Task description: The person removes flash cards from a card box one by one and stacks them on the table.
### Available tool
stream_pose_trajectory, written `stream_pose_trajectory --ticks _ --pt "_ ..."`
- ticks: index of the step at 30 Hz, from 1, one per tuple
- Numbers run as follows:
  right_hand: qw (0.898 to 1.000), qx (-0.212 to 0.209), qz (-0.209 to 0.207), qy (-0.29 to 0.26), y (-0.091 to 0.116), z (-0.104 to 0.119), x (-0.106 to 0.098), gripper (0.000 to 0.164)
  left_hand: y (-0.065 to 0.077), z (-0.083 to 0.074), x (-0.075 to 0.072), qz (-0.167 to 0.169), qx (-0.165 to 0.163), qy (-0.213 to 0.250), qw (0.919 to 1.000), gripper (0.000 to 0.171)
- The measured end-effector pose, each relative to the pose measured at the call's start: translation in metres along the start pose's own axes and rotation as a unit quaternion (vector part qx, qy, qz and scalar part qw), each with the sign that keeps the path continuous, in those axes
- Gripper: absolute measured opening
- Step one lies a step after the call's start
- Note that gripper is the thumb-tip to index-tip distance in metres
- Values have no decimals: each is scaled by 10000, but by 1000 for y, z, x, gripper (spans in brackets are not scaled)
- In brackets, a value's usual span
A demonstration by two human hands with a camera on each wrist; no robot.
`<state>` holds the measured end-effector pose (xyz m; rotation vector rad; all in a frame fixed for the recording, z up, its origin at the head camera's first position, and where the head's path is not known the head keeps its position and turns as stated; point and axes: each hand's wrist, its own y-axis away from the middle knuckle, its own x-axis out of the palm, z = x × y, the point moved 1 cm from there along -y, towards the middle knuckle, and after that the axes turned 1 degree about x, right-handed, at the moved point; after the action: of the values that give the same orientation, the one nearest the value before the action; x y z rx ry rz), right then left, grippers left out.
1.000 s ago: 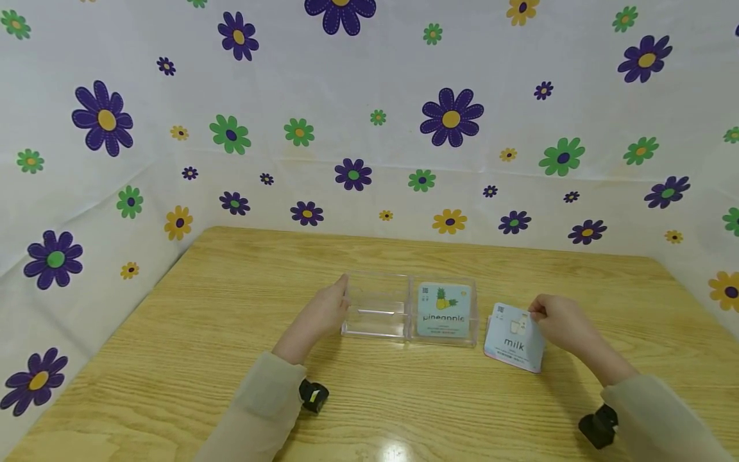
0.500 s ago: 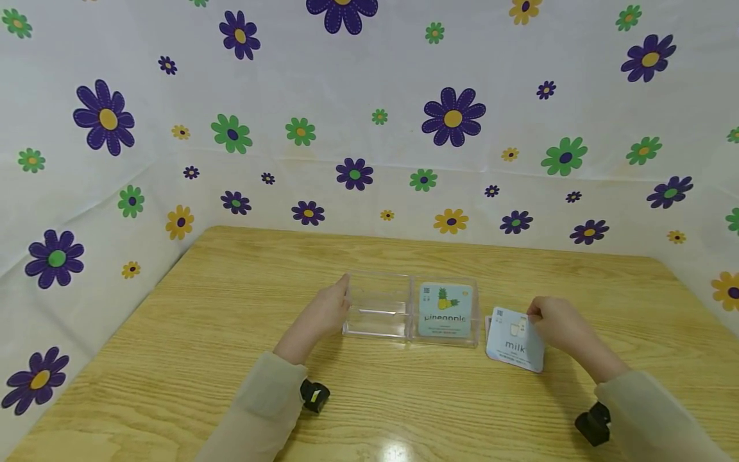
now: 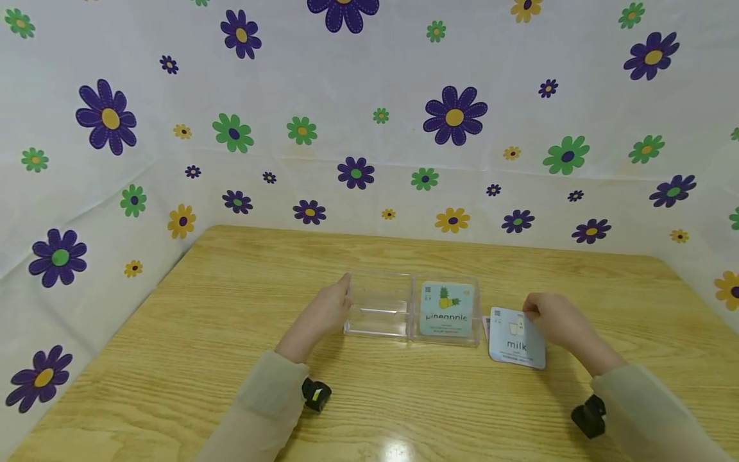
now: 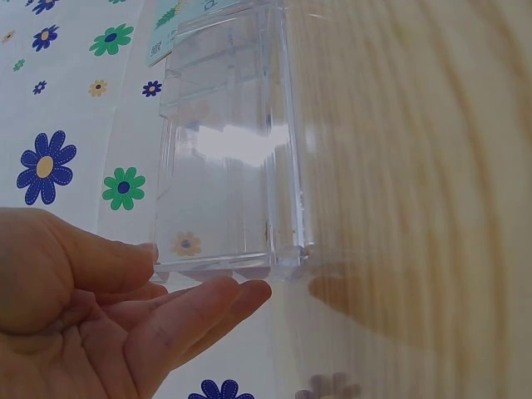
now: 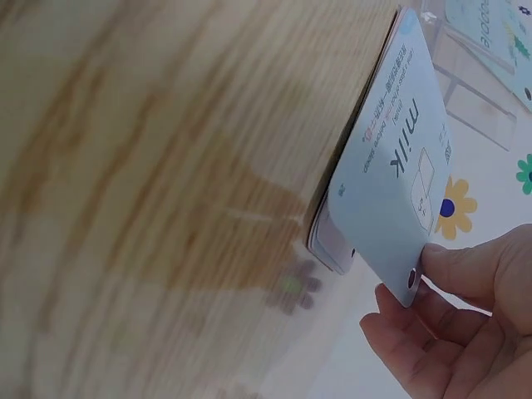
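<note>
A clear plastic box (image 3: 378,328) with two compartments lies on the wooden table. Against its left end rest the fingers (image 4: 208,312) of my left hand (image 3: 326,311), extended along the outer wall, with the thumb at the rim corner. The left compartment holds nothing; in the right one is a pale "pineapple" card (image 3: 446,324). To the right of the box, my right hand (image 3: 562,324) pinches a "milk" card (image 3: 516,353) by its corner, between thumb and fingers. That card is tilted up over a small stack of cards (image 5: 328,245), which it mostly covers.
The wooden table (image 3: 369,398) reaches back to a white cloth (image 3: 260,83) printed with purple, green and yellow flowers. A black wrist camera is strapped at each sleeve, the left one (image 3: 315,394) and the right one (image 3: 589,417).
The milk card has turned slightly and slid a little right over the stack, showing more of the cards beneath at its left. My left hand and the box have stayed in place.
</note>
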<state>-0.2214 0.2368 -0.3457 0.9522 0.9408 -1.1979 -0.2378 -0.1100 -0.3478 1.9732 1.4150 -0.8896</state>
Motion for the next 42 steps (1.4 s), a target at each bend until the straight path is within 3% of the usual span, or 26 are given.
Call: stream_pose_trajectory --ticks 26,42 --pt "9995 -289 -103 88 -10 5 5 10 0 0 2 6 -144 40 9999 49" --pt "9987 -467 -169 -61 -14 4 7 9 1 1 1 111 44 108 9999 51"
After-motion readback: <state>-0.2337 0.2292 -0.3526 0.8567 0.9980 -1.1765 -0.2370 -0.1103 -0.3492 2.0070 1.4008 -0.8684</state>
